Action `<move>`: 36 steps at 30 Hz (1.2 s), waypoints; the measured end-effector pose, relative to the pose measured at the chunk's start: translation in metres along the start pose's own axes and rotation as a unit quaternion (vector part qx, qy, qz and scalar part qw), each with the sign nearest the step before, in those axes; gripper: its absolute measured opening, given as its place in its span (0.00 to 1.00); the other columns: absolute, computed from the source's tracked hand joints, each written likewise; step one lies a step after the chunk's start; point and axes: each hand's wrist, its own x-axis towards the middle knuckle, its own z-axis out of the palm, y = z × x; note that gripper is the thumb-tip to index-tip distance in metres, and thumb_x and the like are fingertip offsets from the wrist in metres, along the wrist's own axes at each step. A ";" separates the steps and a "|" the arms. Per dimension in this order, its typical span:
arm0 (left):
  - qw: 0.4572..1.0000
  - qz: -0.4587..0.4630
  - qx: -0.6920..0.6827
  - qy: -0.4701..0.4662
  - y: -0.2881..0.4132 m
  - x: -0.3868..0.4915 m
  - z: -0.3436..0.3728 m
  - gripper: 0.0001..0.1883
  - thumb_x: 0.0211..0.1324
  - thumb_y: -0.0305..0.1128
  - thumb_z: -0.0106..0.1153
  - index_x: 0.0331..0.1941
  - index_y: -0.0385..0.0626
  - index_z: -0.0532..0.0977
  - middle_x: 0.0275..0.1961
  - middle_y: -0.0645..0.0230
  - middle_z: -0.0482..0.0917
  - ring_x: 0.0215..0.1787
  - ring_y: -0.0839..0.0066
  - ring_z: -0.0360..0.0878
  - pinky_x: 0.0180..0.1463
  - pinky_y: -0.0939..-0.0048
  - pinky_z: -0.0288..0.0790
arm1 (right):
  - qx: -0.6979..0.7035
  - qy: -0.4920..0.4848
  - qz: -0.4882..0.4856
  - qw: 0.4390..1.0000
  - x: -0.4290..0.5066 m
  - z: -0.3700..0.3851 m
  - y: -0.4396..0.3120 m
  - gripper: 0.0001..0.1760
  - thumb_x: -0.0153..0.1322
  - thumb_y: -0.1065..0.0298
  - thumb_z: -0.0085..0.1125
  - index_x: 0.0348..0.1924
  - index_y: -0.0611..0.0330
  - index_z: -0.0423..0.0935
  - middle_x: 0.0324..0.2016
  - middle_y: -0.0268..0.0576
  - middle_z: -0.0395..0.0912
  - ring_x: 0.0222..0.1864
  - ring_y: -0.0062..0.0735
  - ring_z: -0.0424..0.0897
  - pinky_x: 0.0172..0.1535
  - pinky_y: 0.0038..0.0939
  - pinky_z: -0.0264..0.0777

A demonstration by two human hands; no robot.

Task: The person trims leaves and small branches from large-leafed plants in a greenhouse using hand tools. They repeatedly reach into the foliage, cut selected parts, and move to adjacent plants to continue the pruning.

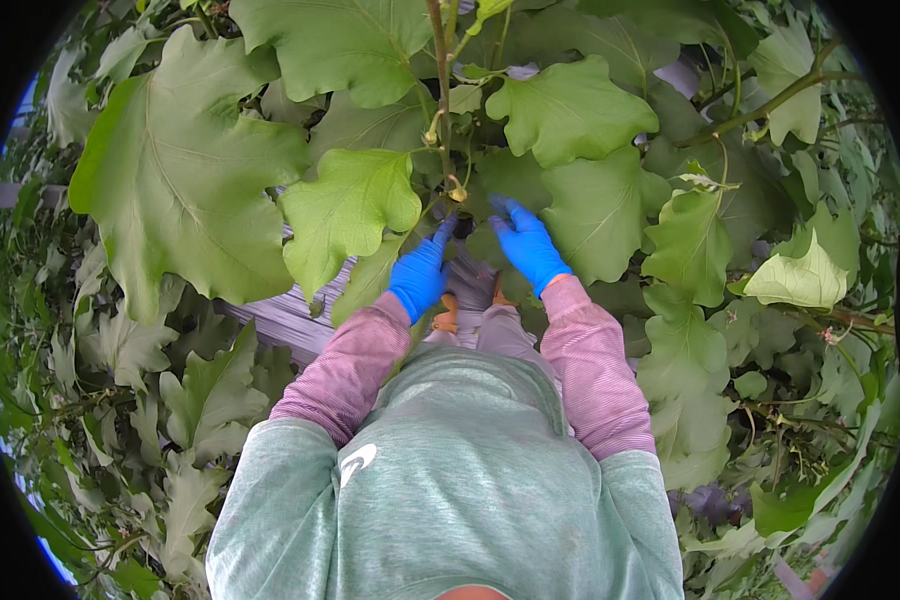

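In front of me rises the upright brownish stem (442, 82) of what looks like an eggplant plant, with large lobed leaves. My left hand (420, 274), in a blue glove, reaches to the lower stem. Its fingertips are at or beside the stem, and I cannot tell whether they grip it. My right hand (529, 244), gloved alike, has its fingers apart with nothing in them, close to a broad leaf (596, 214). Just above the hands a small yellowish bud or young fruit (458, 194) hangs at the stem. A small dark thing between the hands is too hidden to name.
A bright green leaf (352, 214) spreads above my left hand, and a very large leaf (184, 169) lies farther left. Grey-purple plastic sheeting (300, 322) covers the ground. Thick branches (765, 109) cross at the upper right. Dense foliage stands on both sides.
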 end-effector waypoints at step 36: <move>0.916 0.253 0.157 0.269 0.047 -0.022 0.050 0.31 0.51 0.28 0.61 0.62 0.46 0.67 0.67 0.52 0.64 0.69 0.50 0.60 0.69 0.50 0.57 | -0.313 0.016 0.413 0.855 -0.438 -0.101 0.151 0.17 0.66 0.50 0.54 0.39 0.48 0.83 0.39 0.47 0.83 0.44 0.51 0.81 0.48 0.48 0.74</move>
